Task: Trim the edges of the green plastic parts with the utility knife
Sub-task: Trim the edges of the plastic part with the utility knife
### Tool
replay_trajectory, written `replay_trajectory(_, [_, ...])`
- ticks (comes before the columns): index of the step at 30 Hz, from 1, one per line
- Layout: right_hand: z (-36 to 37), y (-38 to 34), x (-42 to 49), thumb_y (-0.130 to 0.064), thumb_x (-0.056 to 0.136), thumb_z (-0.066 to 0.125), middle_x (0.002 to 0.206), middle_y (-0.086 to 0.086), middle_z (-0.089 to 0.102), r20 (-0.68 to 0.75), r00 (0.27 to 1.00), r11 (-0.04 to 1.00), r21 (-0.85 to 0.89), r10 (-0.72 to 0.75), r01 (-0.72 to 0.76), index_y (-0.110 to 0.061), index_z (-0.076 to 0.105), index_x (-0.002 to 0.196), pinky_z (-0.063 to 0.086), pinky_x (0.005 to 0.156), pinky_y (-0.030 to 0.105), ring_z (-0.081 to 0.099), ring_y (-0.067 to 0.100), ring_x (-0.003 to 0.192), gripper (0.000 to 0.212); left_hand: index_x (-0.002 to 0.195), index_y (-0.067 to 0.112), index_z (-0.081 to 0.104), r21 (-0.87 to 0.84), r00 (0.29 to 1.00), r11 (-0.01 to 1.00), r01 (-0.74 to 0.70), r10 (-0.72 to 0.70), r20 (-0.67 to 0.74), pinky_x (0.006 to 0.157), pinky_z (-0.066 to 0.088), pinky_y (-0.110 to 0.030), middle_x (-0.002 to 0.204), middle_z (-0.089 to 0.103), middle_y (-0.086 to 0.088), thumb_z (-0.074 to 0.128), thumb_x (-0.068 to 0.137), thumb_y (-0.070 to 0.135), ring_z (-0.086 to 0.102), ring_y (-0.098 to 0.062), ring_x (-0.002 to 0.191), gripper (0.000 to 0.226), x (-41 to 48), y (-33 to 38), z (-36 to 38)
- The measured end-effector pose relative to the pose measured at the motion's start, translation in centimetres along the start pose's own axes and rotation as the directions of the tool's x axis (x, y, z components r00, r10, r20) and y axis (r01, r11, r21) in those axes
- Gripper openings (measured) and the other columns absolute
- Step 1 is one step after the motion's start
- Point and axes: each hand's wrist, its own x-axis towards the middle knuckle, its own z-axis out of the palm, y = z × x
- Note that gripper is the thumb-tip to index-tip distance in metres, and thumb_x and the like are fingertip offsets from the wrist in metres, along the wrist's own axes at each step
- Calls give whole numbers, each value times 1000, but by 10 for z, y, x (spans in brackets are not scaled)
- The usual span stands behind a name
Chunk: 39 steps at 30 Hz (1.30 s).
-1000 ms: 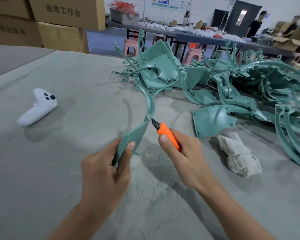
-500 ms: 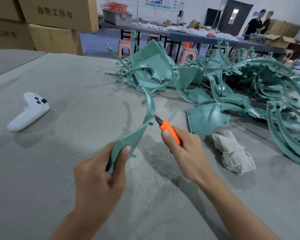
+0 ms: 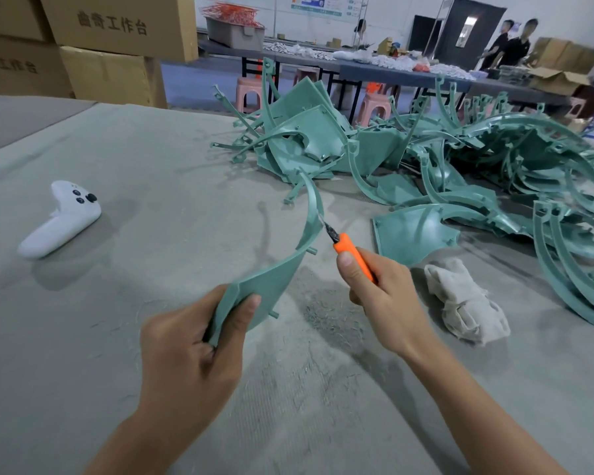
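Knife blade set against the edge of a held green part.

The left hand (image 3: 189,351) grips the flat lower end of a curved green plastic part (image 3: 282,265), thumb pressed on its face, lifting it over the grey table (image 3: 117,337). The right hand (image 3: 381,299) is curled round the orange utility knife (image 3: 352,252), blade tip touching the part's right edge. A heap of green parts (image 3: 460,159) lies behind; a white controller (image 3: 62,221) sits left, a cloth bundle (image 3: 467,303) right. Cardboard boxes (image 3: 117,39) stand beyond.

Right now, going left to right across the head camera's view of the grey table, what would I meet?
White game controller → left hand → green plastic part it grips → orange utility knife → right hand → crumpled white cloth.
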Motion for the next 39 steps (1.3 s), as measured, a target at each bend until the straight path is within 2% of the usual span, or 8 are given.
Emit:
replay_trajectory(5, [-7,3,4,-70,86,43,54,-9,30,-16,999,1000,5,30,-30,-19,33,62,28,52,40,35,17,53,58,62,37,33,22,1000,1000,12,-13,25,43,24,-7,65,38,-4,52,86,28,30,-14,48,32,0,-5,-6])
replay_trajectory(7, [-8,2,4,-69,87,44,55,-8,30,-11,999,999,11,35,-35,-17,33,62,28,53,41,33,17,53,58,63,32,36,37,1000,999,10,-10,6,43,25,-8,44,23,-2,52,87,27,32,-16,48,29,1,-4,-4])
replay_trajectory(9, [-4,-2,0,-68,88,43,54,-9,32,21,1000,1000,14,10,-10,-19,36,62,30,52,43,33,14,52,56,67,31,38,56,1000,998,-12,13,-19,44,27,-9,50,10,23,52,87,25,29,-10,48,25,1,-3,-1])
replay_trajectory(13, [14,-18,-16,-68,91,40,55,-5,37,102,991,996,19,-84,82,-19,42,65,31,50,40,35,8,50,55,61,18,50,140,998,990,24,-15,-67,50,30,-10,51,15,16,50,89,24,35,-20,55,28,-1,-7,2])
replay_trajectory(16, [20,-27,-23,-70,91,38,55,-1,39,130,986,994,8,-108,108,-17,43,67,30,49,36,34,7,50,58,63,24,41,152,997,988,40,-29,-78,50,28,-5,51,12,18,50,89,26,29,-15,55,27,1,-9,2])
replay_trajectory(23, [17,-28,-21,-69,89,38,53,-4,35,110,990,993,-67,-88,96,-16,41,66,32,51,43,33,10,49,58,69,28,40,163,998,987,-16,26,-60,50,28,-8,54,10,22,51,89,23,23,-8,56,24,2,-10,3])
replay_trajectory(34, [7,-13,-10,-69,90,37,52,-7,37,-1,999,991,-128,-38,38,-25,39,63,31,51,37,34,8,47,52,64,4,61,167,997,985,-34,45,-64,52,27,-2,56,12,23,52,88,19,25,-6,54,30,-4,-5,4])
replay_trajectory(39, [17,-17,-19,-70,92,38,52,-5,36,69,989,986,-97,-129,136,-21,40,66,28,47,32,33,8,46,55,65,5,62,161,997,987,-4,17,-80,50,28,-6,56,12,25,51,89,21,26,-6,54,31,0,-5,3])
